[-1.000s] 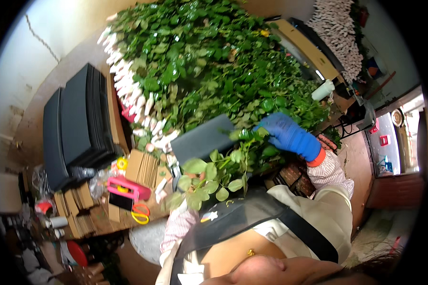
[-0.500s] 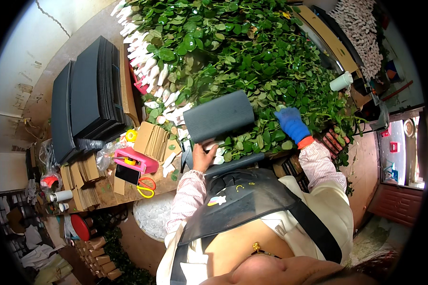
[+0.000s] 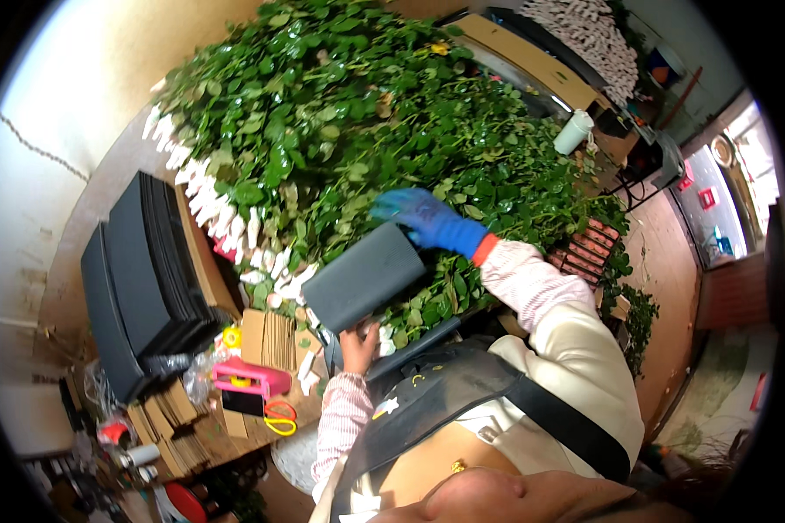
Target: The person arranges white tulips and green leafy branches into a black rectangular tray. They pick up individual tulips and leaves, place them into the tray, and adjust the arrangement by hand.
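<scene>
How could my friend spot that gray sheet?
Find the big green leafy heap. At its near edge, between the blue-gloved right hand and bare left hand, is the gray sheet. Unlike the dark stacked sheets, it's by itself.

Dark grey sheet (image 3: 364, 277), curved over and sitting at a slant — right up by the bare left grip (image 3: 358, 349), just short of the gloved right grip (image 3: 423, 222). Glossy green leafy stems (image 3: 349, 131) — big heap, spreading beyond both.

Brown table (image 3: 221, 444): leafy stems (image 3: 349, 131), scissors (image 3: 281, 419), apparently tape dispenser (image 3: 272, 382)
</scene>
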`<state>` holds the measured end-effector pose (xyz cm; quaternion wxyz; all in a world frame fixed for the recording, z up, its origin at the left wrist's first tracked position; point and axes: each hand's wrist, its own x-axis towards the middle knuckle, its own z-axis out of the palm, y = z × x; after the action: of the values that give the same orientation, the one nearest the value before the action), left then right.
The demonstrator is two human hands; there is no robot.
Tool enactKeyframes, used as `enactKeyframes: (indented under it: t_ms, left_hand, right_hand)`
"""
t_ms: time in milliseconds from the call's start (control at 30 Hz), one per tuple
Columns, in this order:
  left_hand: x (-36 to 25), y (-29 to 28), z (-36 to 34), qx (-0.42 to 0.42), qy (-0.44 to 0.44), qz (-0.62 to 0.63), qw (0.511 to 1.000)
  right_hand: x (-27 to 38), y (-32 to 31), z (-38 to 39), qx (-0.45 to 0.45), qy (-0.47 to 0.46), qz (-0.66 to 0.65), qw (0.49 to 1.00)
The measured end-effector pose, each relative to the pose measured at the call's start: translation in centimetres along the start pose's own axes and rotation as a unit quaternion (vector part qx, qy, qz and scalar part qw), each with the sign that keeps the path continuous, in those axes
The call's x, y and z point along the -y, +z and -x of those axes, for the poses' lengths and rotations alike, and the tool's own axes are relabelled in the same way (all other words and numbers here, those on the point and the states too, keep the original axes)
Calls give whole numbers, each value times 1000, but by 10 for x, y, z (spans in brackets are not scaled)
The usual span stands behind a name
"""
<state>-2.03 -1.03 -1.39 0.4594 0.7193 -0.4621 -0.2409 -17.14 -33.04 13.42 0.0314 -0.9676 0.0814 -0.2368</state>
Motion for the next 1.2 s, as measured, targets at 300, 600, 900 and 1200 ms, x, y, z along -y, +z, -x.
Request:
enactKeyframes:
  t_ms: [300, 600, 900, 1200]
  left_hand:
    - [5, 6, 8, -12, -156, 134, 979]
    - [-7, 2, 6, -1, -83, -19, 996]
    - [15, 5, 10, 32, -76, 4, 997]
    - [5, 9, 6, -15, -4, -55, 998]
  right_hand:
    - [-2, 34, -16, 94, 360, -188, 909]
    - [-55, 44, 0, 175, 140, 221, 949]
    - [-80, -68, -56, -9, 223, 187, 957]
    - [-98, -126, -31, -114, 148, 106, 977]
